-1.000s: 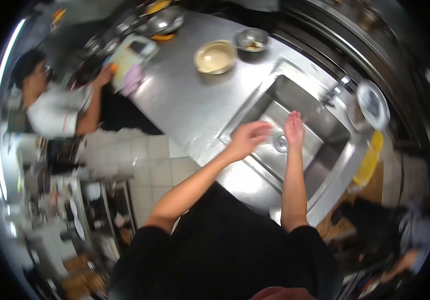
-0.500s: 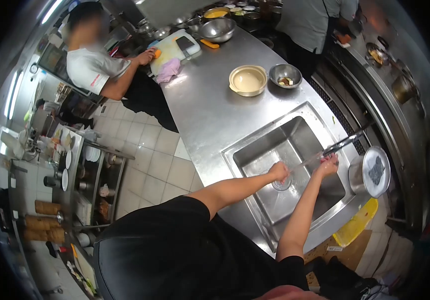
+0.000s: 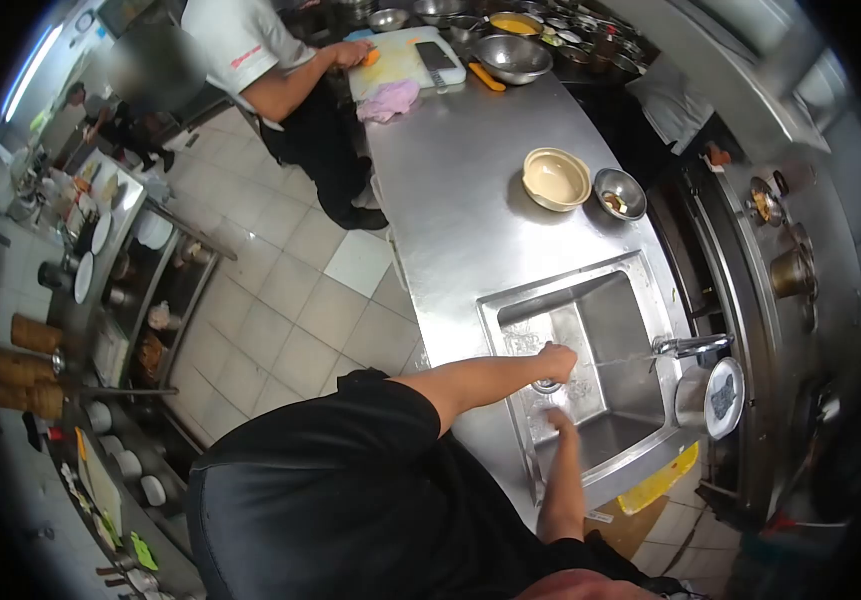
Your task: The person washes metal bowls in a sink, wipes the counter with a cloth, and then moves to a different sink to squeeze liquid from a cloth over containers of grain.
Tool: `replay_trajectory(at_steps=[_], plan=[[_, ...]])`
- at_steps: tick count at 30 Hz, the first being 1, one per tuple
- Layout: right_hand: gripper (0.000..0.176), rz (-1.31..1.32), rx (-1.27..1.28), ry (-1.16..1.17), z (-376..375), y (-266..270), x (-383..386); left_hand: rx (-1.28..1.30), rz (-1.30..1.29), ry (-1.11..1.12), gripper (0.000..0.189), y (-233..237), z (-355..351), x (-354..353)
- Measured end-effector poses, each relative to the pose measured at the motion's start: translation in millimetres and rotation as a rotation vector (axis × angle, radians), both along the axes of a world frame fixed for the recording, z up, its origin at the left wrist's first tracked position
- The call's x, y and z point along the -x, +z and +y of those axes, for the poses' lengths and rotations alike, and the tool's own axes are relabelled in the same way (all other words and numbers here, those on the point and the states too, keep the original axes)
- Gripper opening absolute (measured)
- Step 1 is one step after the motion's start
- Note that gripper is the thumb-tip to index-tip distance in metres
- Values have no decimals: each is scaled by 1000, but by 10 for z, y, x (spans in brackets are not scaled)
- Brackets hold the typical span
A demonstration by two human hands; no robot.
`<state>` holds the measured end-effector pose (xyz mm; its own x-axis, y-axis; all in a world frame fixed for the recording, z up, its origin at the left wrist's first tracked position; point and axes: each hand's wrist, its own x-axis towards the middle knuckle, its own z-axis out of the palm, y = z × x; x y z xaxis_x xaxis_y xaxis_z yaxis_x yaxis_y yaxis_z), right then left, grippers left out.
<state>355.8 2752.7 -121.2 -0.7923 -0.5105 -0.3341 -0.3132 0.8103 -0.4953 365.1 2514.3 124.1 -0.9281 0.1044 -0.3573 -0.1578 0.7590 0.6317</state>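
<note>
Over the sink (image 3: 615, 320), tap (image 3: 690, 346) running: left hand (image 3: 556, 360) curled, grip unclear; right hand (image 3: 558, 420) spread, empty. Rinse apparently midway; tap not yet shut.

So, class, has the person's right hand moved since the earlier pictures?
Yes: the right hand has left the faucet and pulled back into the sink.

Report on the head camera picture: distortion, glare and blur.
Head view: heavy fisheye curves the steel counter and sink edges, with black corners; head view: pale glare lies on the counter; the left hand and right hand look small and soft.
</note>
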Motion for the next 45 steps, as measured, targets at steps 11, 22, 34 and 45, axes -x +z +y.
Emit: replay_trajectory(at_steps=[11, 22, 34, 45], plan=[[26, 511, -133, -61, -969, 1893, -284, -463, 309, -1, 3, 552, -1336, -961], [18, 113, 300, 12, -4779, 3097, -1592, -403, 270, 609, 22, -177, -5218, -3843], [19, -633, -265, 118, -7324, 884, -2295, -505, 387, 758, 10, 488, -8349, -4048], [31, -382, -410, 970, -12945, 439, -1743, -642, 351, 1226, 14, 748, -11233, -4722]])
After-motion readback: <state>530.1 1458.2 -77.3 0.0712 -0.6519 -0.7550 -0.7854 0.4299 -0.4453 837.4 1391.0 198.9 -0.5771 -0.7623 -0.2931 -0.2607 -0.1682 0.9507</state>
